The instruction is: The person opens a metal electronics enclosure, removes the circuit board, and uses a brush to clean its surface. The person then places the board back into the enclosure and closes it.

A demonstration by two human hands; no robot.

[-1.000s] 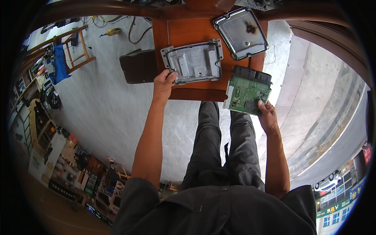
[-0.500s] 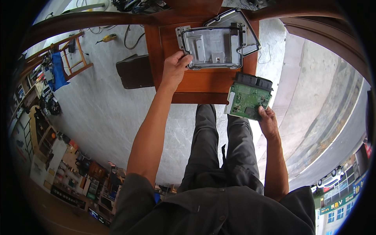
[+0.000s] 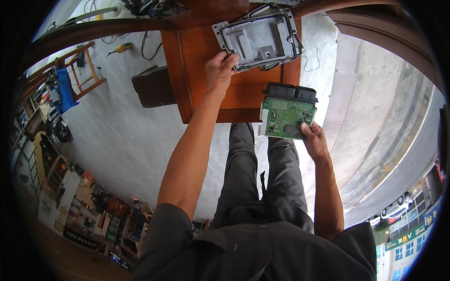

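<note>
My left hand (image 3: 220,70) pinches the near-left corner of a shallow silver metal housing (image 3: 255,41) with a black seal around its rim. Its hollow inside faces up. Beneath and behind it lies a second metal casing part (image 3: 300,48), mostly hidden, with its edge showing at the right. My right hand (image 3: 315,142) holds a green circuit board (image 3: 287,117) by its near-right corner, thumb on top. A black connector block (image 3: 290,92) runs along the board's far edge. The board is above my knees, just off the near right of the wooden seat.
The reddish-brown wooden chair seat (image 3: 197,61) carries the casing parts, with curved rails beyond it. A dark flat box-like object (image 3: 153,86) lies on the floor left of it. Farther left are a yellow tool (image 3: 123,48), cables, a wooden frame (image 3: 86,72) and cluttered shelves.
The housing has shifted right and away across the seat in my left hand and turned counterclockwise, covering more of the second part. The board has turned slightly in my right hand's grip.
</note>
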